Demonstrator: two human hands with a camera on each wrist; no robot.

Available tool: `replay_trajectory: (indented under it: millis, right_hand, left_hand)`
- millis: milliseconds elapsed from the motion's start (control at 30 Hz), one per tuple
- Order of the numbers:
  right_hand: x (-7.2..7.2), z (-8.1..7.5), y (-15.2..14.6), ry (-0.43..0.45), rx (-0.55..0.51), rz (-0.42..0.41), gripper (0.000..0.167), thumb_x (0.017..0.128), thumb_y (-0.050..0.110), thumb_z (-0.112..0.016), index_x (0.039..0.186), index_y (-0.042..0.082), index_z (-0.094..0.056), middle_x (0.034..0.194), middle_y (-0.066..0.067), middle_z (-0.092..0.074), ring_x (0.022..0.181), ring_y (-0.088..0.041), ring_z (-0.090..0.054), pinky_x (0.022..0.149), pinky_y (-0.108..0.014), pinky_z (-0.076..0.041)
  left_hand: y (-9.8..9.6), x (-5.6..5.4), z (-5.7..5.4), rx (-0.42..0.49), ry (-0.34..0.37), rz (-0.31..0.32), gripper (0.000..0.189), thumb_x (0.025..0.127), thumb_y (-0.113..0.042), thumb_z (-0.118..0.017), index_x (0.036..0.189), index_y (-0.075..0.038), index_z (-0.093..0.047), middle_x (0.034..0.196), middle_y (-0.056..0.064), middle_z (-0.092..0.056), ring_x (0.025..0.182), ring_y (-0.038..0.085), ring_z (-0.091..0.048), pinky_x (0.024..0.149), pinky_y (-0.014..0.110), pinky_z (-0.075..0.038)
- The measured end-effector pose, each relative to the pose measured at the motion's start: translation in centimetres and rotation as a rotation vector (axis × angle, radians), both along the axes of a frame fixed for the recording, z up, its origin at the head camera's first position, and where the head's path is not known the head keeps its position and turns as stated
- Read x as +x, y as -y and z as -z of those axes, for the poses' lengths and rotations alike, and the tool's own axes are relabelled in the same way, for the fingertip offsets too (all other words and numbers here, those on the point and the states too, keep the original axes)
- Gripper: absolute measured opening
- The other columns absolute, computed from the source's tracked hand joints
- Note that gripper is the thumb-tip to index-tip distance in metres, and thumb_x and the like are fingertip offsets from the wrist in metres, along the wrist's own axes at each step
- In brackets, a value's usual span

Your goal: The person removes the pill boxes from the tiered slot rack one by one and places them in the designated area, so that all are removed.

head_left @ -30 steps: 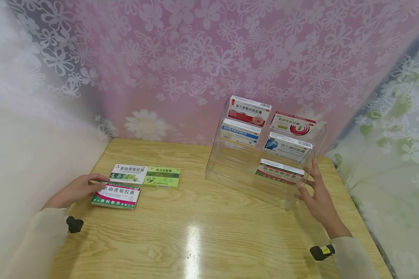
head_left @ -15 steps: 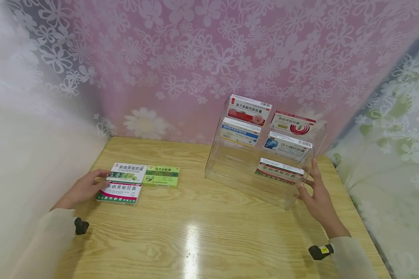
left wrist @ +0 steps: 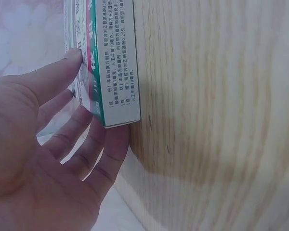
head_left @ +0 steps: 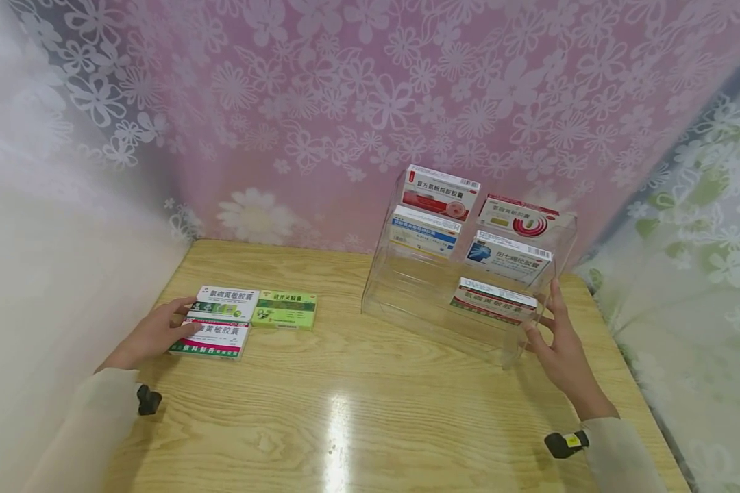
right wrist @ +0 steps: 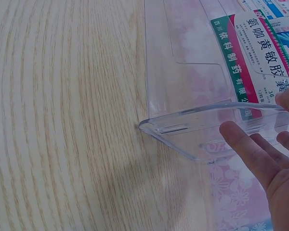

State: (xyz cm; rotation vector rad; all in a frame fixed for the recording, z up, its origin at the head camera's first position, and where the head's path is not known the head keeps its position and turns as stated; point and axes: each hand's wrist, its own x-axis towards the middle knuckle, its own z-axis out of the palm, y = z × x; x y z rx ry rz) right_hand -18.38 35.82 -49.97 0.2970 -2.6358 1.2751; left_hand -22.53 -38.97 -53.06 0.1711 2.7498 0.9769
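light wood-grain counter (head_left: 271,424) is filling the lower scene; far edge is meeting a pink floral cloth (head_left: 345,137), left edge is running beside a white cloth (head_left: 68,226). wide strip of wood is stretching between the left box group and the clear plastic tiered rack (head_left: 401,298), more is spreading on the near side.

hands: left hand (head_left: 151,335) is pinching the left end of a flat white cardboard box with magenta and green bands (head_left: 222,339), thumb on top. that box is lying at left on the counter, its far edge touching a flat white-and-green cardboard box (head_left: 228,302), which is sitting right beside a flat light-green cardboard box (head_left: 284,311). right hand (head_left: 564,356) is pressing spread fingers against the rack's outer right wall, thumb reaching its front edge.

labels: banded box is showing 咖黄敏胶囊 and 依科制药, thumb covering the start; white-and-green one is reading 氨咖黄敏胶囊, light-green one 清开灵胶囊. rack is holding a red-and-white box (head_left: 440,195) reading 复方氨酚烷胺胶囊, a white box with red arcs (head_left: 518,219) reading 氨咖黄敏胶囊, a blue-and-white box (head_left: 424,236) with blurred print, a white box with a blue head picture (head_left: 508,257) reading 田七痛经胶囊, and, bottom right, a white, red and green box (head_left: 495,302) reading 氨咖黄敏胶囊.
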Motion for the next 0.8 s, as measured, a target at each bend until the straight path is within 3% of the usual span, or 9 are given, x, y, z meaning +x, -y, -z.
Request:
replay_trajectory:
  millis: [333,400,467,533,633,800]
  right_hand:
    - [0.1,0.0,0.2,-0.004,-0.004,-0.002,0.098,0.112,0.004,-0.059,0.176,0.03,0.011,0.173,-0.033,-0.025,0.136,-0.064,-0.048,0.071,-0.012,-0.059]
    - [0.1,0.0,0.2,-0.01,-0.007,-0.004,0.097,0.112,0.004,-0.058,0.176,0.029,0.011,0.173,-0.033,-0.025,0.135,-0.063,-0.049,0.071,-0.011,-0.059]
    - [0.1,0.1,0.2,-0.012,-0.009,-0.004,0.097,0.112,0.004,-0.058,0.176,0.029,0.011,0.173,-0.033,-0.025,0.135,-0.063,-0.049,0.071,-0.011,-0.058]
    - [0.1,0.2,0.2,-0.01,-0.014,-0.004,0.097,0.112,0.004,-0.058,0.176,0.029,0.011,0.173,-0.033,-0.025,0.135,-0.063,-0.049,0.071,-0.011,-0.058]
    - [0.0,0.3,0.1,-0.006,-0.016,-0.003,0.097,0.113,0.005,-0.057,0.176,0.03,0.011,0.173,-0.033,-0.024,0.136,-0.064,-0.048,0.071,-0.012,-0.058]
    - [-0.1,0.3,0.1,-0.009,-0.014,-0.003,0.097,0.113,0.005,-0.058,0.176,0.03,0.011,0.173,-0.033,-0.024,0.136,-0.065,-0.048,0.071,-0.012,-0.059]
  left_hand:
    - [-0.4,0.4,-0.3,-0.016,0.007,-0.021,0.075,0.112,-0.027,-0.066,0.165,0.01,-0.03,0.142,0.037,-0.057,0.112,0.041,-0.069,0.073,0.032,-0.058]
    - [-0.4,0.4,-0.5,-0.013,-0.001,-0.019,0.075,0.112,-0.029,-0.065,0.167,0.009,-0.029,0.146,0.04,-0.052,0.114,0.046,-0.068,0.074,0.036,-0.059]
    - [-0.6,0.3,-0.6,-0.034,-0.022,-0.022,0.075,0.114,-0.033,-0.062,0.167,0.008,-0.029,0.152,0.043,-0.046,0.121,0.055,-0.064,0.083,0.048,-0.063]
    - [-0.9,0.2,-0.8,-0.066,-0.059,-0.028,0.073,0.114,-0.035,-0.06,0.167,0.006,-0.031,0.157,0.045,-0.039,0.132,0.062,-0.054,0.096,0.064,-0.058]
    - [-1.9,-0.1,-1.3,-0.101,-0.13,-0.039,0.067,0.115,-0.036,-0.058,0.164,0.004,-0.038,0.161,0.043,-0.035,0.145,0.067,-0.035,0.11,0.081,-0.037]
    - [-5.4,-0.6,-3.1,-0.047,-0.249,0.012,0.051,0.114,-0.025,-0.062,0.156,0.002,-0.052,0.159,0.036,-0.044,0.148,0.062,-0.034,0.116,0.081,-0.031]
